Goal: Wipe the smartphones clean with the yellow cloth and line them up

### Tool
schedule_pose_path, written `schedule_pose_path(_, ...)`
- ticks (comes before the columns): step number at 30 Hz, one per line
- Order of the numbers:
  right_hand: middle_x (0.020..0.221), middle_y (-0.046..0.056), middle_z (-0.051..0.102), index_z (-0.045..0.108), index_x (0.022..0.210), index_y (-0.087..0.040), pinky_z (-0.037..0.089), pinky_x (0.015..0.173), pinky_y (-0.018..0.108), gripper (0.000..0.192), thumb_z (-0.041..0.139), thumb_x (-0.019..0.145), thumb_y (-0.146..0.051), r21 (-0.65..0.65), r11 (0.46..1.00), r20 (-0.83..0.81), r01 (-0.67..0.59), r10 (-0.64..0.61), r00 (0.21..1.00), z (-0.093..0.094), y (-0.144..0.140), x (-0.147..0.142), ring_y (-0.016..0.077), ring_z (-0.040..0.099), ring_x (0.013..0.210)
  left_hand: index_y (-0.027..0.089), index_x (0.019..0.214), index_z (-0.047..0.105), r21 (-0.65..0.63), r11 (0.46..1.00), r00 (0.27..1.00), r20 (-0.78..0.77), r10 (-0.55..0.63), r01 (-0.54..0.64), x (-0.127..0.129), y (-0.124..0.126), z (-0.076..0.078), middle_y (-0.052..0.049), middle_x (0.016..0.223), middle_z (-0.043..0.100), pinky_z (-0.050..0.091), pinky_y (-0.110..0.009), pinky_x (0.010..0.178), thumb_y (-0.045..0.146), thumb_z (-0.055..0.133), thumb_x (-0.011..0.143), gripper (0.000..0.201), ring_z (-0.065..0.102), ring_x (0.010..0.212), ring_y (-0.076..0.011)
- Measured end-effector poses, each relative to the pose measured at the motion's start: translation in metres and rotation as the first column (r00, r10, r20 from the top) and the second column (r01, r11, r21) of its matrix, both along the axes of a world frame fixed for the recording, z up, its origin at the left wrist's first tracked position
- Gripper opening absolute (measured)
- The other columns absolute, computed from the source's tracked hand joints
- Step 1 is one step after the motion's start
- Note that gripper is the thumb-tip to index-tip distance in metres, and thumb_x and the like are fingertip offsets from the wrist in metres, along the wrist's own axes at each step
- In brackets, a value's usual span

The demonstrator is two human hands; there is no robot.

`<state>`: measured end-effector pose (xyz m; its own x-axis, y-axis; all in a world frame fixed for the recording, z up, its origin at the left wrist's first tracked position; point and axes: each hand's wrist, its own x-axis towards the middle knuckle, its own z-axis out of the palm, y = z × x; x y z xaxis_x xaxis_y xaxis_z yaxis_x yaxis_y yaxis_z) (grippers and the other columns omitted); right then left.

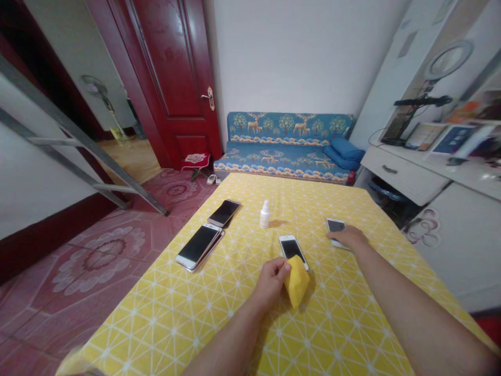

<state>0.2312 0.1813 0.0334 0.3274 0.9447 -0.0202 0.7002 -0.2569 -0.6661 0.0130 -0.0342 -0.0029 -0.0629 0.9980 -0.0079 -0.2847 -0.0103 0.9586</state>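
My left hand (273, 279) pinches a yellow cloth (297, 282), which hangs from the fingers over the lower end of a white smartphone (290, 246) lying face up. Off to the right, my right hand (352, 238) grips a second white smartphone (335, 225) across its lower part, with the phone low at the tabletop. A small white spray bottle (265, 215) stands upright beyond the middle phone. On the left lies a stack of phones, a white one (199, 244) on top, and just behind it a dark-screened phone (224, 213).
All this rests on a table (188, 318) with a yellow patterned cloth. Behind it is a blue sofa (270, 151) with deer prints. A white desk (415, 172) stands at right, a metal ladder (97, 151) at left, and a red stool (195, 159) near the door.
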Motion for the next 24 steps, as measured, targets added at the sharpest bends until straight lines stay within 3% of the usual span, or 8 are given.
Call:
schedule_pose_path(2, 0.075, 0.014, 0.069, 0.066, 0.074, -0.015, 0.053, 0.070, 0.044, 0.041, 0.086, 0.041, -0.030, -0.010, 1.000, -0.103, -0.010, 0.009, 0.995, -0.001, -0.004, 0.005, 0.0362, 0.066, 0.088, 0.011, 0.080, 0.068, -0.002, 1.000, 1.000, -0.008, 0.007, -0.007, 0.000, 0.002, -0.003, -0.004, 0.068, 0.059, 0.036, -0.025, 0.059, 0.051, 0.064, 0.080, 0.041, 0.049, 0.061, -0.0124)
schedule_pose_path(5, 0.058, 0.005, 0.064, 0.065, 0.069, -0.016, 0.050, 0.050, 0.033, 0.034, 0.085, 0.042, -0.025, 0.008, 1.000, -0.279, -0.024, 0.025, 0.960, -0.006, -0.018, 0.003, 0.0263, 0.065, 0.065, 0.011, 0.081, 0.068, 0.001, 1.000, 0.999, -0.035, -0.013, 0.014, 0.002, 0.003, -0.008, -0.004, 0.069, 0.059, 0.036, -0.025, 0.060, 0.051, 0.063, 0.080, 0.040, 0.049, 0.062, -0.0127)
schedule_pose_path(11, 0.059, 0.000, 0.060, 0.060, 0.071, -0.017, 0.041, 0.039, 0.023, 0.030, 0.074, 0.060, -0.041, 0.133, 0.991, -0.629, 0.024, 0.066, 0.775, -0.020, -0.064, -0.020, 0.0126, 0.054, 0.048, 0.012, 0.081, 0.069, 0.018, 0.999, 0.999, -0.039, 0.034, -0.033, 0.002, 0.002, -0.011, -0.005, 0.071, 0.062, 0.037, -0.026, 0.061, 0.050, 0.063, 0.080, 0.039, 0.051, 0.064, -0.0144)
schedule_pose_path(15, 0.056, -0.002, 0.055, 0.052, 0.068, -0.019, 0.037, 0.035, 0.022, 0.029, 0.066, 0.068, -0.045, 0.151, 0.979, -0.729, 0.140, 0.014, 0.684, -0.027, -0.087, -0.011, 0.0102, 0.048, 0.042, 0.011, 0.083, 0.069, -0.003, 0.992, 0.991, 0.052, 0.126, -0.126, -0.002, 0.002, -0.008, -0.006, 0.072, 0.062, 0.039, -0.025, 0.063, 0.048, 0.064, 0.080, 0.038, 0.053, 0.065, -0.0143)
schedule_pose_path(20, 0.051, -0.004, 0.052, 0.055, 0.071, -0.018, 0.037, 0.035, 0.023, 0.015, 0.061, 0.073, -0.032, 0.148, 0.945, -0.648, 0.292, -0.130, 0.751, -0.029, -0.078, 0.035, 0.0109, 0.047, 0.037, 0.012, 0.078, 0.066, -0.054, 0.985, 0.976, 0.134, 0.172, -0.166, -0.003, 0.004, -0.009, -0.002, 0.066, 0.058, 0.036, -0.023, 0.056, 0.049, 0.064, 0.080, 0.036, 0.048, 0.058, -0.0106)
schedule_pose_path(24, 0.041, -0.001, 0.051, 0.062, 0.067, -0.015, 0.037, 0.036, 0.026, 0.013, 0.062, 0.074, -0.026, 0.162, 0.955, -0.455, 0.250, -0.153, 0.877, -0.032, -0.049, 0.066, 0.0141, 0.046, 0.033, 0.013, 0.077, 0.065, -0.058, 0.985, 0.978, 0.121, 0.168, -0.162, -0.003, 0.005, -0.008, -0.002, 0.065, 0.057, 0.036, -0.022, 0.056, 0.048, 0.065, 0.080, 0.035, 0.047, 0.057, -0.0099)
